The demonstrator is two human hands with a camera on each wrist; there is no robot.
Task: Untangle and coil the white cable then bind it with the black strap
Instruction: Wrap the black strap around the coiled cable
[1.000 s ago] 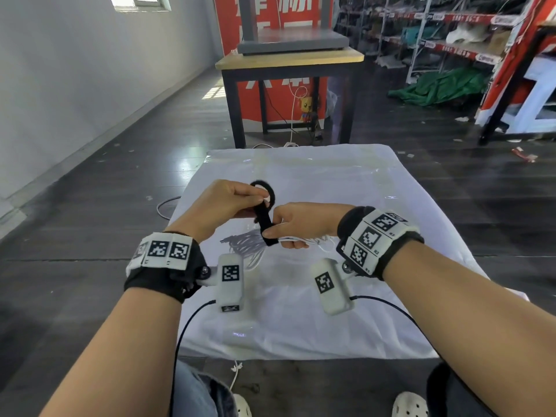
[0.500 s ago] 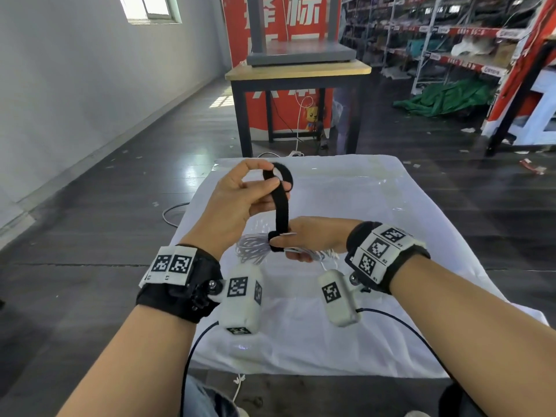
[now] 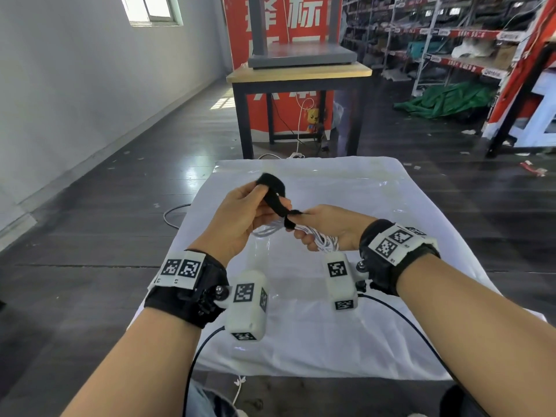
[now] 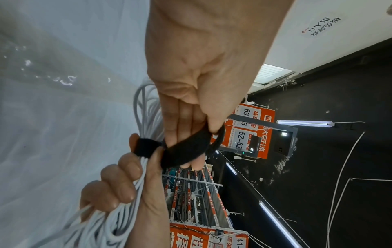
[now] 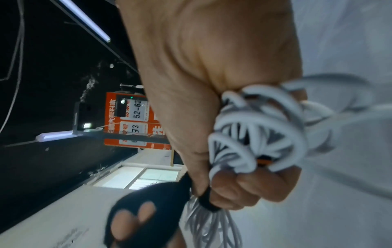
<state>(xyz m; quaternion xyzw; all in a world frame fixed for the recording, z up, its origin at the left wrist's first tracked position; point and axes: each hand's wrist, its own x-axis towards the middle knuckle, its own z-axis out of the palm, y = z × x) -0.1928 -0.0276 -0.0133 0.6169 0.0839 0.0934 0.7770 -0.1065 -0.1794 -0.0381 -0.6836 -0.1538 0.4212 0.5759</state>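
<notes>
The white cable (image 3: 323, 240) (image 4: 118, 216) (image 5: 254, 127) is bunched into a coil of several loops, held above the white-covered table (image 3: 316, 335). My right hand (image 3: 326, 228) (image 5: 222, 117) grips the bundle in a fist. The black strap (image 3: 275, 197) (image 4: 184, 151) (image 5: 148, 209) is wound once around the bundle's middle beside my right thumb. My left hand (image 3: 249, 206) (image 4: 197, 104) pinches the strap's free end, which runs up and to the left from the bundle and loops over my fingers. The coil's far loops (image 4: 146, 107) hang behind my left hand.
A wooden-topped table with black legs (image 3: 298, 76) stands beyond the cloth-covered table, with a red banner behind it. Shelving racks (image 3: 451, 31) fill the back right. A grey cable lies on the dark floor (image 3: 173, 213) to the left. Black wires run from my wrist cameras.
My left hand has come down and toward the bundle, so the strap runs slanted and shorter instead of straight up. The right hand holds the coil in about the same place.
</notes>
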